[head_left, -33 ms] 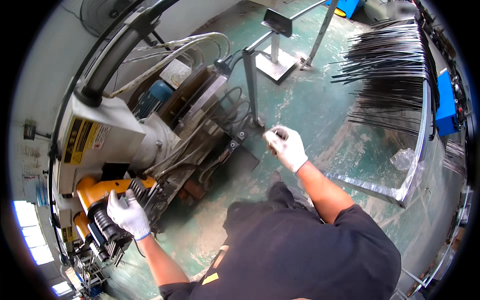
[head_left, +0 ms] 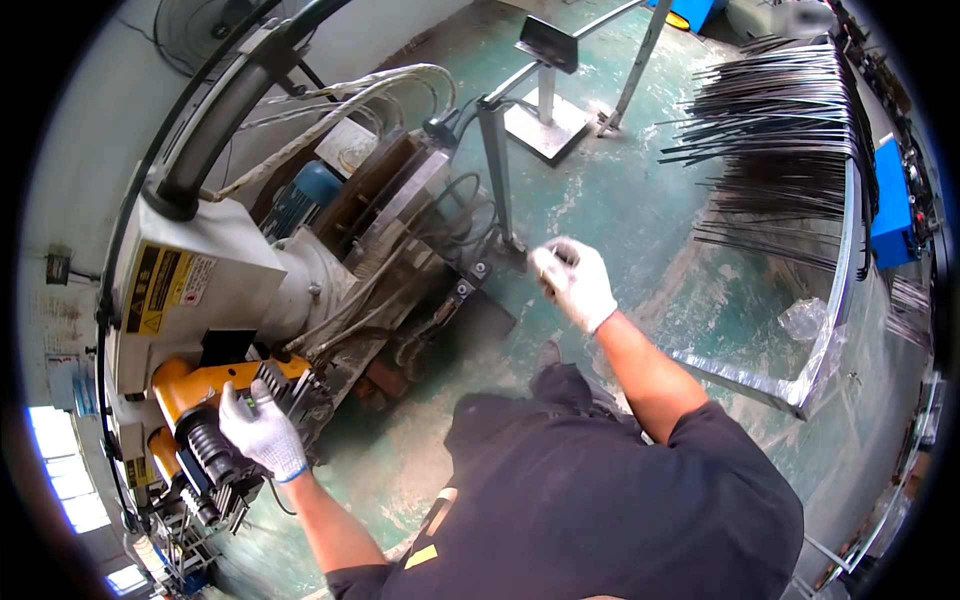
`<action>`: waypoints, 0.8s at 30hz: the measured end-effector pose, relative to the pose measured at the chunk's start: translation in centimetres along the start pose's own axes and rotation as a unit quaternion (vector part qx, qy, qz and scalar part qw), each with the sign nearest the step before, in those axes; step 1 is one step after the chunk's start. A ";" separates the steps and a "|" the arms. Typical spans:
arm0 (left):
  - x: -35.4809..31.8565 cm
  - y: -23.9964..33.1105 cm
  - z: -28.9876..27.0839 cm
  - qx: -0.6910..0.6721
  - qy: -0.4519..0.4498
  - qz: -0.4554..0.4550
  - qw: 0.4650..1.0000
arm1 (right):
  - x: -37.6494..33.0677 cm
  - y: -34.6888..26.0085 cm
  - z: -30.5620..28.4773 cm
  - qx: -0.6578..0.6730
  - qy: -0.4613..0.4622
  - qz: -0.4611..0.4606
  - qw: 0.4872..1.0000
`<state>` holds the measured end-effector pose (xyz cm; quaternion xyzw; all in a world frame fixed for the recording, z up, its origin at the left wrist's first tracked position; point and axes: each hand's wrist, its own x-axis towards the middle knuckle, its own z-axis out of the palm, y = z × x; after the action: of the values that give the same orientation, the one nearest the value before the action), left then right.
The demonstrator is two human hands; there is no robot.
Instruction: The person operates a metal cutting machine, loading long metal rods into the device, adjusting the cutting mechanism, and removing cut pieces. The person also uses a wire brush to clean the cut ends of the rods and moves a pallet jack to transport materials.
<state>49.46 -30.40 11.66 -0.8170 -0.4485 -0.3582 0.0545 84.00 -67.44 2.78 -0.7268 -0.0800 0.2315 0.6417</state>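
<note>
My left hand [head_left: 262, 432], in a white knit glove, is beside the orange bending head [head_left: 205, 385] of a large machine. Its thumb and fingers are apart, and I see nothing held in it. Just below the fingers is a black ribbed cylinder [head_left: 212, 450] on that head; whether the glove touches it I cannot tell. My right hand [head_left: 576, 284], gloved too, is raised over the floor right of the machine. Its fingers are curled toward the thumb; anything pinched there is too small to make out.
Many thin dark bent rods [head_left: 770, 115] hang over a metal frame [head_left: 850, 215] at the right. A metal post [head_left: 495, 165] and a pedestal with a white base plate [head_left: 548, 128] stand ahead. Hoses [head_left: 330, 105] and a blue motor [head_left: 305, 197] are on the machine.
My right hand has risen slightly away from me. My left hand has barely shifted, and the view has moved a little.
</note>
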 end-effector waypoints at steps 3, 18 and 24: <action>-1.7 8.0 3.3 -0.331 -0.149 -0.135 0.922 | 5.5 -1.9 -4.2 0.079 0.059 0.002 0.995; 6.5 45.7 22.0 -0.632 -0.466 -0.222 0.578 | 27.0 -2.3 -20.2 0.022 0.180 -0.006 0.983; 9.6 53.7 25.9 -0.586 -0.527 -0.251 0.562 | 36.8 -2.0 -23.4 -0.117 0.128 -0.067 0.983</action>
<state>108.06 -44.89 11.11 -0.5674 -0.2763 -0.0477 -0.7742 127.05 -72.81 -2.28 -0.8133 -0.0728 0.0822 0.5713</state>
